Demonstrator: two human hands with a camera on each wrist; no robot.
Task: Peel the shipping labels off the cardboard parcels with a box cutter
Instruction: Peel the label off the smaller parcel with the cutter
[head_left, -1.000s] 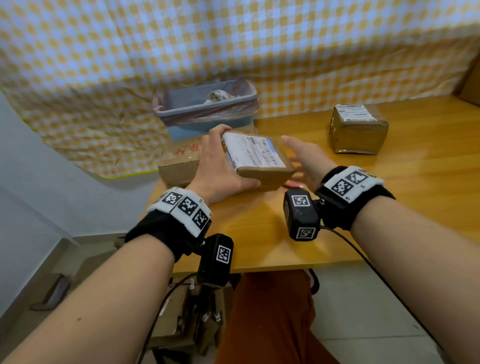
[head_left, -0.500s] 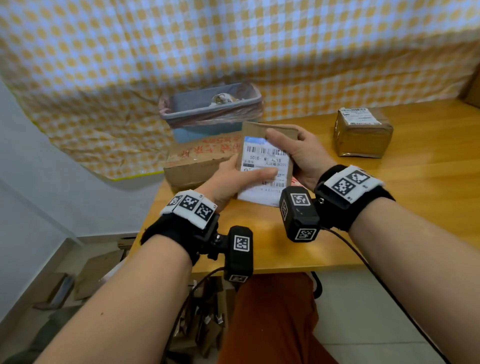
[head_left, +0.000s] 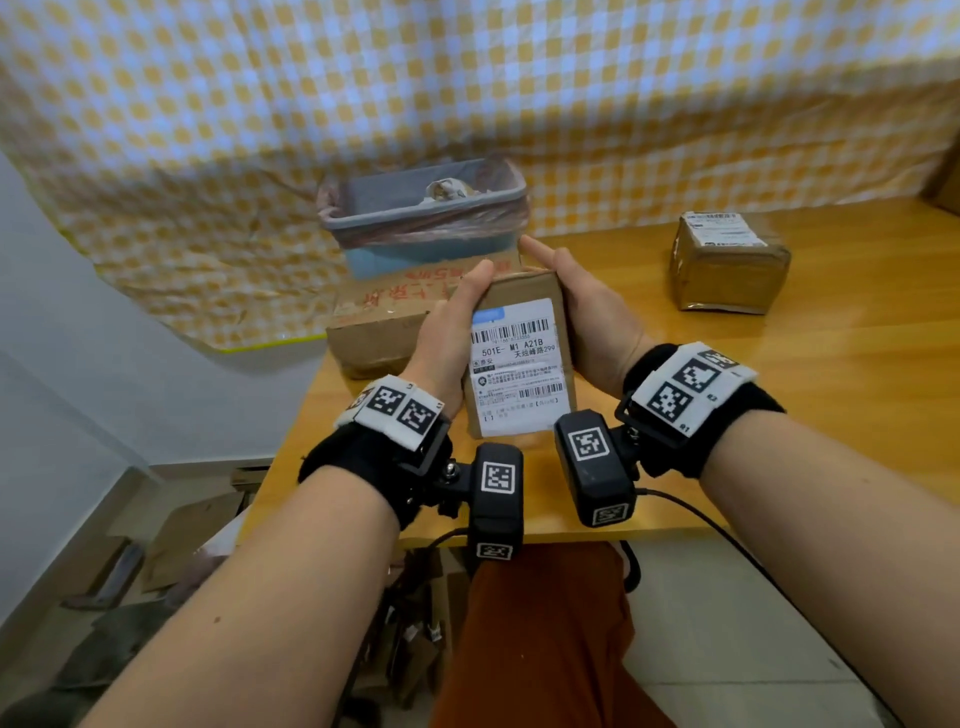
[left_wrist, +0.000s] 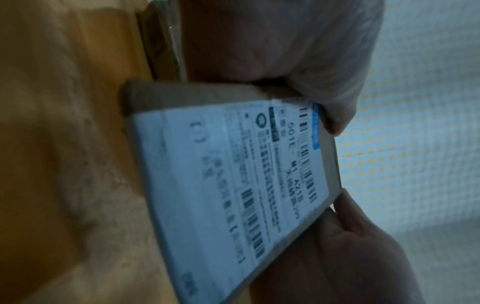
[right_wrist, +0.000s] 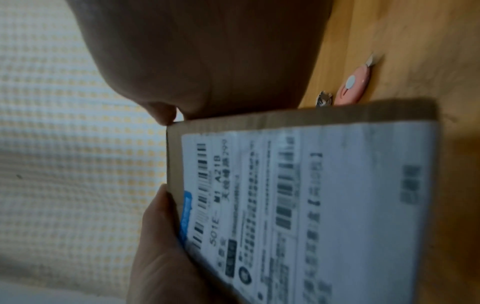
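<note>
A flat cardboard parcel (head_left: 519, 358) stands tilted up in the centre of the head view, its lower edge near or on the wooden bench (head_left: 779, 415); the pictures do not settle whether it touches. A white shipping label (head_left: 517, 374) with barcodes and printed text covers most of the face turned toward the camera, and it looks fully stuck down, no corner lifted.

The left hand (head_left: 447, 332) holds the parcel's left long edge, thumb lying along that edge toward the top corner. The right hand (head_left: 592, 317) holds the right long edge, with one finger reaching over the top corner. Each grip is closed on the parcel, which is pressed between the two palms.

In the right wrist view a small pink box cutter (right_wrist: 353, 86) lies on the bench just beyond the parcel, in the upper right of that frame, with no hand on it.

Further out in the head view, a larger brown box (head_left: 384, 327) sits behind the hands at centre left, a lined bin (head_left: 421, 223) behind that, and another labelled parcel (head_left: 727, 265) at the upper right. A yellow checked cloth (head_left: 467, 78) fills the background.

The step in hand appears to be positioning the parcel, before any peeling. The next move likely calls for one hand to let go and pick up the cutter while the other steadies the parcel.
</note>
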